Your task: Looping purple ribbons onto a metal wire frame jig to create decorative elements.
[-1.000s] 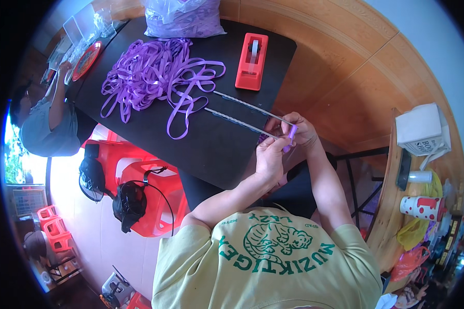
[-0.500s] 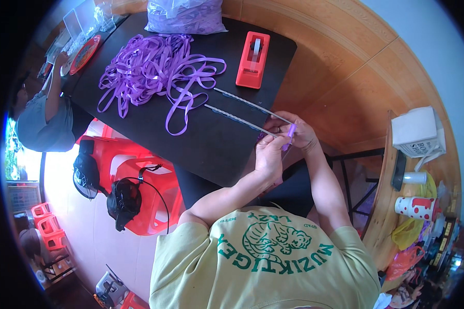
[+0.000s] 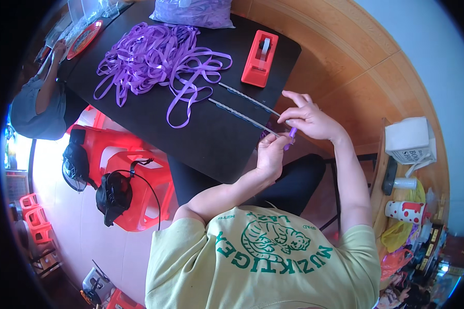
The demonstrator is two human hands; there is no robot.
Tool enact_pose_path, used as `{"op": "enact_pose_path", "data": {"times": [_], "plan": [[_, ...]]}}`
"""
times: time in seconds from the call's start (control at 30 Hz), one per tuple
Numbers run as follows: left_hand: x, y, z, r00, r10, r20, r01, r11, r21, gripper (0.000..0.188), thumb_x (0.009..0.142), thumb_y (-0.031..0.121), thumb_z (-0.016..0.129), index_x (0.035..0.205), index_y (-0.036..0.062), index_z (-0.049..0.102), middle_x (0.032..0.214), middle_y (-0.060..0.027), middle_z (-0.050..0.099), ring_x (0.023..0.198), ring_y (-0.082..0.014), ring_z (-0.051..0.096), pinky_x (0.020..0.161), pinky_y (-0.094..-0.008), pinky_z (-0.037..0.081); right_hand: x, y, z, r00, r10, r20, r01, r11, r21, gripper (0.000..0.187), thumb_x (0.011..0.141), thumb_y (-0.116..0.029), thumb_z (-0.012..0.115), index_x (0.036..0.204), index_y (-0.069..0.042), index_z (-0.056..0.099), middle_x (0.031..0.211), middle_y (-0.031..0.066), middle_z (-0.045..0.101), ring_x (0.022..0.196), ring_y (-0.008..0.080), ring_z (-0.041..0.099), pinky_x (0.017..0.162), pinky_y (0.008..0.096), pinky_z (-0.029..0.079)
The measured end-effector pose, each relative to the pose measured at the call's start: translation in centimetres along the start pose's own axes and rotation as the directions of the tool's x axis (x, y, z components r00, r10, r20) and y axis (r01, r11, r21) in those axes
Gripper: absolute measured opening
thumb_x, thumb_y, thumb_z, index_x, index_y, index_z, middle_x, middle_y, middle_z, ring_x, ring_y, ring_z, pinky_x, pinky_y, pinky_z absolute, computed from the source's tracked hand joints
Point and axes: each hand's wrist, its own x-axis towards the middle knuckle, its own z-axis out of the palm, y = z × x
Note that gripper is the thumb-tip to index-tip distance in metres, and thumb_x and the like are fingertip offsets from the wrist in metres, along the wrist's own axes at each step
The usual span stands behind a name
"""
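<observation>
My left hand is closed just off the table's near right edge, its thumb and fingertips pinching a short piece of purple ribbon. Above it, my right hand is raised with its fingers apart; nothing shows in its grip. The ribbon's upper part lies just under the right thumb, and I cannot tell whether they touch. Two thin grey twisted rods, a farther one and a nearer one, run side by side over the table toward my hands. The nearer rod's end meets my left fingertips.
A heap of loose purple ribbon covers the black table's far left. Behind it sits a clear bag of purple ribbon. A red tape dispenser stands at the right. Red stools are at left; another person sits beyond.
My right hand has lifted off the purple ribbon, up and to the right, and its fingers have spread. My left hand stays at the rod end with the ribbon.
</observation>
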Motion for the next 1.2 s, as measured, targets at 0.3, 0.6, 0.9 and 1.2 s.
{"op": "enact_pose_path", "data": {"times": [0.3, 0.6, 0.9, 1.2], "plan": [[-0.1, 0.0, 0.3, 1.000, -0.006, 0.023, 0.006, 1.000, 0.005, 0.010, 0.078, 0.001, 0.060, 0.081, 0.0022, 0.069, 0.079, -0.0071, 0.068, 0.076, -0.0117, 0.059, 0.074, -0.0255, 0.043, 1.4, -3.2, -0.7, 0.931, 0.255, 0.261, -0.138, 0.909, -0.394, 0.013, 0.085, -0.015, 0.058, 0.091, -0.018, 0.069, 0.152, 0.0126, 0.021, 0.141, 0.0345, 0.012, 0.104, 0.0653, 0.018], [0.1, -0.3, 0.2, 1.000, -0.006, 0.023, 0.006, 1.000, -0.025, 0.010, 0.079, 0.000, 0.059, 0.081, 0.0029, 0.068, 0.080, -0.0062, 0.068, 0.076, -0.0121, 0.061, 0.077, -0.0259, 0.045, 1.8, -3.3, -0.4, 0.933, 0.233, 0.274, -0.096, 0.896, -0.433, 0.006, 0.082, -0.017, 0.062, 0.076, -0.014, 0.063, 0.152, 0.0142, 0.021, 0.140, 0.0351, 0.013, 0.102, 0.0605, 0.021], [0.0, -0.1, 0.5, 1.000, -0.021, 0.018, 0.023, 0.998, -0.059, 0.010, 0.079, 0.000, 0.059, 0.082, 0.0032, 0.068, 0.082, -0.0058, 0.068, 0.077, -0.0123, 0.062, 0.078, -0.0265, 0.046, 1.2, -2.4, 0.3, 0.973, 0.109, 0.201, -0.018, 0.914, -0.406, 0.008, 0.079, -0.015, 0.064, 0.073, -0.013, 0.061, 0.149, 0.0131, 0.026, 0.139, 0.0345, 0.017, 0.101, 0.0577, 0.021], [-0.1, 0.0, 0.3, 0.999, -0.023, 0.024, 0.023, 1.000, -0.020, 0.009, 0.078, -0.001, 0.060, 0.082, 0.0021, 0.067, 0.079, -0.0056, 0.067, 0.076, -0.0118, 0.060, 0.075, -0.0248, 0.045, 0.6, -1.3, 0.2, 0.984, 0.085, 0.159, -0.044, 0.969, -0.242, 0.010, 0.082, -0.018, 0.062, 0.074, -0.013, 0.062, 0.149, 0.0103, 0.026, 0.139, 0.0332, 0.015, 0.103, 0.0598, 0.018]]}}
